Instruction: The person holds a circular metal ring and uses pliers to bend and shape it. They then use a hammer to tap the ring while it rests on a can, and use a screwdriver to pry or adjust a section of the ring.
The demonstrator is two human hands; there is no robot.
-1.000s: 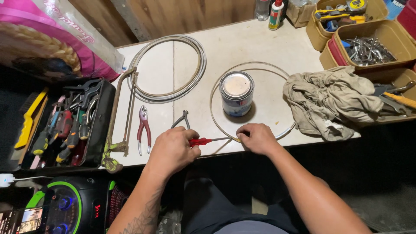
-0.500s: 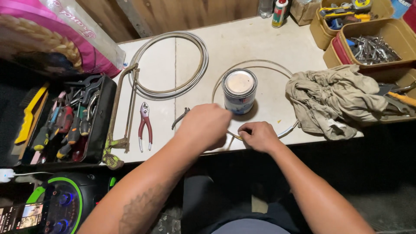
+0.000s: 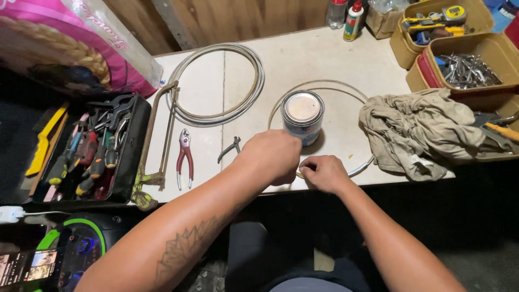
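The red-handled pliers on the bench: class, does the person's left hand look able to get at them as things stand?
Probably yes. The red-handled pliers lie in the open on the table, just left of the left hand, with only small grey pliers between.

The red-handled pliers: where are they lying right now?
In the head view, the red-handled pliers lie on the white table, left of the left hand, between the hacksaw and small grey pliers.
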